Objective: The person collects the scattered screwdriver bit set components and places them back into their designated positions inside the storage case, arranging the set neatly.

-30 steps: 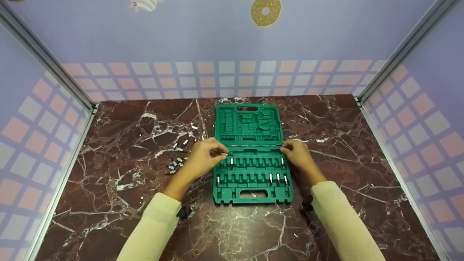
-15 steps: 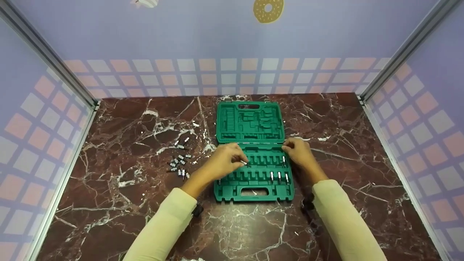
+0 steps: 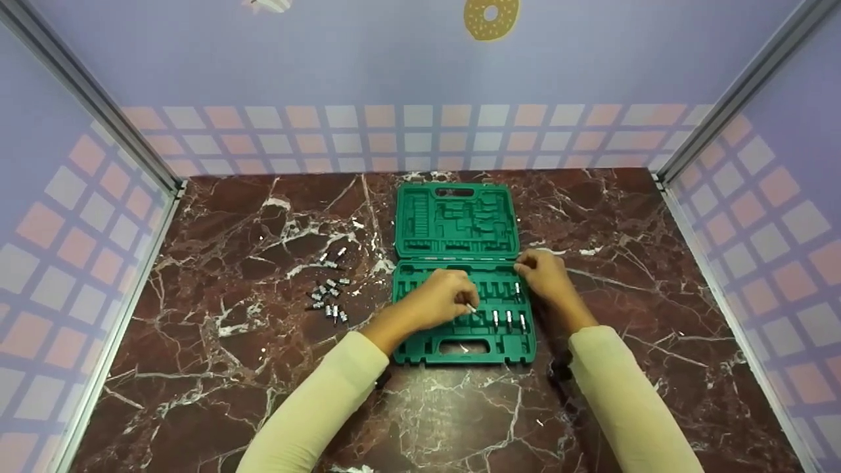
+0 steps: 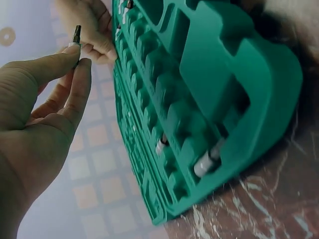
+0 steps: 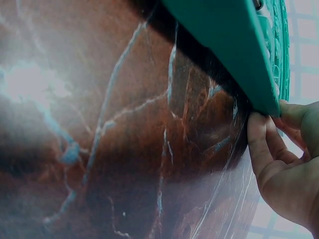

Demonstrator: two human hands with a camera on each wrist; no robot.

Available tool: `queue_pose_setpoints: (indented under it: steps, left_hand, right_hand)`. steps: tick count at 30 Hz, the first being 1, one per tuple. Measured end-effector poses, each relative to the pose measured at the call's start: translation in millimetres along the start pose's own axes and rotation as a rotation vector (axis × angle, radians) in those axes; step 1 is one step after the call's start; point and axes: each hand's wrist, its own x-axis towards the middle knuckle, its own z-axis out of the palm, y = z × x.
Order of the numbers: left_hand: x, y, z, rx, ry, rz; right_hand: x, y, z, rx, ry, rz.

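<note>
1. Thumb and fingertips of the left hand [image 3: 437, 302] pinch a socket bit [image 4: 77, 36] with a narrow gap between them; the bit has a pale base and a dark tip that sticks out past the fingers.
2. In the head view this bit is over the lower row of slots, left of three seated bits; the left wrist view shows it clear of the slots.
3. The right hand [image 3: 544, 274] grips the right edge of the green case [image 3: 420, 346] near the hinge, thumb and fingers closed on the rim.
4. The case lies open, its moulded lid [image 3: 460, 230] folded back toward the rear wall [image 3: 368, 59].
5. In the tray, three seated bits [image 3: 509, 320] stand at the right of the lower row, and a single bit [image 3: 518, 291] at the right of the upper row.
6. The left wrist view shows two more in slots at the far left: one bit [image 4: 161, 145] and a nearer bit [image 4: 203, 167].
7. Loose bits [image 3: 334, 293] lie scattered left of the case on the marbled table [image 3: 217, 394].
8. The left hand and forearm cover many left-hand slots in the head view.
</note>
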Motion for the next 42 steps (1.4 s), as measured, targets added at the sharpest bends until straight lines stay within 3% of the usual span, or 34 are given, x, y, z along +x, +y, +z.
queue_pose_setpoints:
  steps: [12,22,33,42]
  left_hand:
    - [19.1,-3.6,15.1,-0.008,-0.054,-0.003]
    - [27.1,-6.6,21.9,0.006,-0.086,-0.057]
    - [32.3,-5.5,26.4,0.093,-0.134,-0.017]
    - [33.4,-3.2,32.2,0.139,-0.105,-0.002]
  right_hand:
    - [0.3,1.2,-0.4,-0.011,-0.003,0.019]
    - [-0.1,-0.2,0.2,-0.006,-0.002,0.026]
    - [-0.6,-0.8,1.2,-0.004,0.001,0.028]
    - [-0.9,-2.4,-1.4,0.005,-0.022,0.042]
